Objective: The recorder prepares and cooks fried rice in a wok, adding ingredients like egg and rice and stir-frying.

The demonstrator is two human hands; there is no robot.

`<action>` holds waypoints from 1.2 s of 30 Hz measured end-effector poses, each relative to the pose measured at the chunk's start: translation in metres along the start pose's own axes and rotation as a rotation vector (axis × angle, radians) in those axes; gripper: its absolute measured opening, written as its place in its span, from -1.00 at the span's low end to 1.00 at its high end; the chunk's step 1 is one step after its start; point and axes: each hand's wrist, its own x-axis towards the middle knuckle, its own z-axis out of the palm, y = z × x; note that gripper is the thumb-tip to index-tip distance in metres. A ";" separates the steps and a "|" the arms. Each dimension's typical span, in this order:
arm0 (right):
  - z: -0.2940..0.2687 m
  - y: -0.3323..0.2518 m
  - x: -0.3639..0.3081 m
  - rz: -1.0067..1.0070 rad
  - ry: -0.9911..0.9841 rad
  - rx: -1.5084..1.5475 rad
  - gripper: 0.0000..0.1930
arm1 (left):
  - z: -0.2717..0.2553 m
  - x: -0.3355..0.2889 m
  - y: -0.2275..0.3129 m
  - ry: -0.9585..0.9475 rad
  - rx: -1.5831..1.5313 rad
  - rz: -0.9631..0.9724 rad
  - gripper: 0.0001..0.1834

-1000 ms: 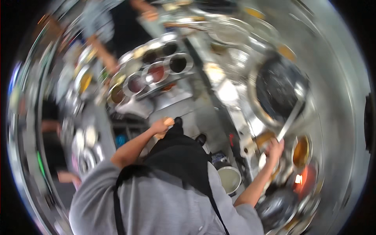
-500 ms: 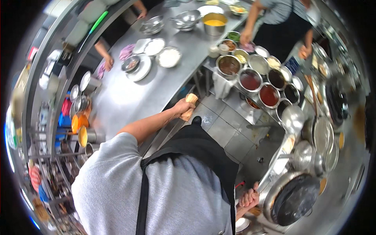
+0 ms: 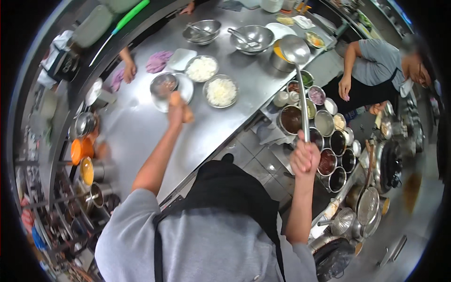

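Observation:
My left hand (image 3: 176, 115) is closed round a folded tan cloth (image 3: 188, 115) over the steel table. Just beyond it, a small metal bowl (image 3: 162, 88) with some brownish food sits on a white plate (image 3: 187, 87). My right hand (image 3: 305, 159) grips the long handle of a metal ladle (image 3: 295, 49), which points away from me. The ladle's bowl appears in front of a steel pot (image 3: 281, 63) of yellow contents and hides part of it. I cannot tell whether the ladle touches the pot.
Two bowls of white food (image 3: 221, 91) and a pink cloth (image 3: 159, 61) lie on the steel table (image 3: 145, 136). Several sauce pots (image 3: 337, 179) stand at the right, beside a co-worker (image 3: 376, 61). Another person's hand (image 3: 129, 73) rests at the table's far edge.
My left hand has moved away from my body, over the table, with the cloth. My right hand has come up from the lower right and now holds the ladle that lay beside the sauce pots.

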 end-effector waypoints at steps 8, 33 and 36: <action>-0.002 -0.079 0.141 -0.051 0.755 -1.290 -0.93 | -0.073 0.147 0.007 0.340 -0.311 -0.335 -0.79; 0.022 -0.026 0.136 0.226 0.755 -0.711 -0.89 | -0.069 0.066 0.079 -0.065 -0.702 -0.417 -0.68; 0.023 -0.006 0.114 0.171 0.795 -0.880 -0.86 | -0.034 0.051 0.096 -0.145 -0.711 -0.482 -0.65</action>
